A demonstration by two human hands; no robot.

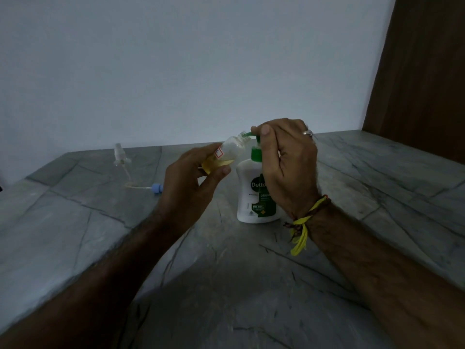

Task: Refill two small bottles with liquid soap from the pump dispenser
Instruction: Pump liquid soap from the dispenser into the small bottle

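Grey stone counter (75,222), left hand (191,182) gripping small bottle (226,154) (tilted); right hand (286,157) pressing pump dispenser (251,197)

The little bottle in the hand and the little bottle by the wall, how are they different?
The held bottle is tilted, its open neck at the green spout; the far bottle stands upright on the counter. The held bottle has yellow soap in it; the far bottle looks empty. The left hand grips the held bottle; nothing touches the far bottle. Both are small and clear.
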